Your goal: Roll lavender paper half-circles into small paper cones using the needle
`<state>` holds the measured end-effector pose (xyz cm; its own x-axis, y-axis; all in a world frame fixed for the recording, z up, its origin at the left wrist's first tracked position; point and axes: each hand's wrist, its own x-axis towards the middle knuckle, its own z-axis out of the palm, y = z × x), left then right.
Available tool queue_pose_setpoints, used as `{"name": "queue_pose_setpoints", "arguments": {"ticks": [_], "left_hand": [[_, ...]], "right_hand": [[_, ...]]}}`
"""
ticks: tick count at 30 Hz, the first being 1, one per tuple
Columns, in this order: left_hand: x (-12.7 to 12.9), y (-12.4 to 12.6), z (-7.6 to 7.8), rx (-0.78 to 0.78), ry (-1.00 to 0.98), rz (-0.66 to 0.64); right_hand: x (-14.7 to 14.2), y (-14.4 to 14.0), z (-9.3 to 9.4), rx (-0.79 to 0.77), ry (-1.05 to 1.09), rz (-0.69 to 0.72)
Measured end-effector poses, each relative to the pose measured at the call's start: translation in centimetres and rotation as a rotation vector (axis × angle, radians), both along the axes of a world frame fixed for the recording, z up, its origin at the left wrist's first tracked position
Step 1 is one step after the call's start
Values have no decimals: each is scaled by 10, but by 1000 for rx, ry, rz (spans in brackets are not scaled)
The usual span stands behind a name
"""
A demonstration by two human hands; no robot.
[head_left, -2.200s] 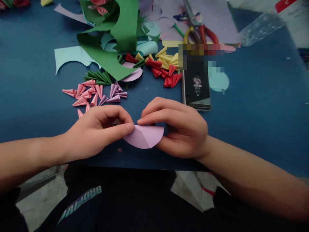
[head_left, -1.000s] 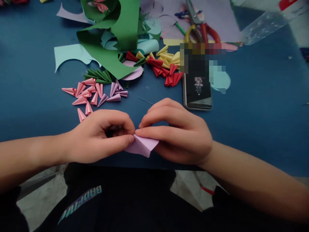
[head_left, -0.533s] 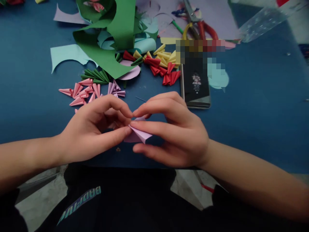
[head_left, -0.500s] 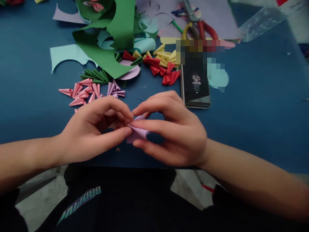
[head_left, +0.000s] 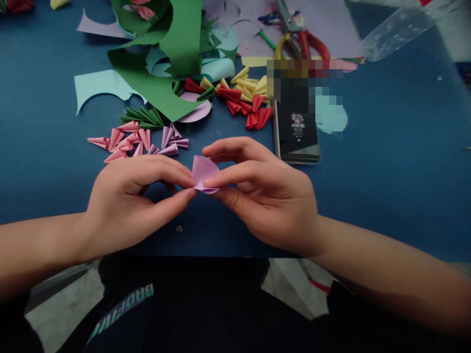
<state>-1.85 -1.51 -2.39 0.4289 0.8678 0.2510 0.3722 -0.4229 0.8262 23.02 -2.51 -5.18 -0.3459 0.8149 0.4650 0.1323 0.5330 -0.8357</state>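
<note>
Between my hands is a small lilac paper piece (head_left: 204,169), partly curled, with a flat flap standing up and a rolled fold along its lower edge. My left hand (head_left: 142,193) pinches its left corner between thumb and fingertips. From the other side my right hand (head_left: 265,196) grips the lower fold with thumb and index finger, its other fingers curved behind. Just beyond my left hand lie lilac paper cones (head_left: 171,139) and pink paper cones (head_left: 125,139). Green paper cones (head_left: 145,116) sit behind them.
Red cones (head_left: 259,117) and yellow cones (head_left: 250,83) lie beside a phone (head_left: 297,132). Green paper scraps (head_left: 186,39), a light-blue scrap (head_left: 101,83) and scissors (head_left: 292,24) are at the back. The blue table's (head_left: 386,196) near edge runs before my lap.
The lilac paper has turned so its flap now points up instead of down. My right thumb and index finger have closed on its fold.
</note>
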Motion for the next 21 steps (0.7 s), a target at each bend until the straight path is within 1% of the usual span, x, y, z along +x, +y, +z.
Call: {"name": "queue_pose_setpoints", "arguments": {"ticks": [3, 6, 9, 11, 12, 15, 17, 19, 21], "left_hand": [[-3, -5, -7, 40, 73, 64], [-4, -8, -13, -28, 24, 95], [-1, -6, -10, -119, -25, 34], [2, -2, -6, -182, -26, -45], [4, 0, -3, -214, -35, -62], [5, 4, 0, -332, -65, -61], [5, 5, -1, -405, -91, -63], [4, 5, -1, -424, -102, -90], [3, 6, 0, -350, -78, -119]], "right_hand": [[-4, -2, -3, -41, 47, -49], [-9, -3, -7, -76, 106, -98], [-12, -4, -10, -32, 152, -87], [-12, -6, -11, -13, 133, -77], [-11, -6, -11, -17, 118, -71], [-10, -6, -11, -8, 114, -38], [-10, -5, -11, 6, 94, -49], [-9, -4, -10, 31, 70, -67], [-7, -3, -8, 67, 68, -55]]}}
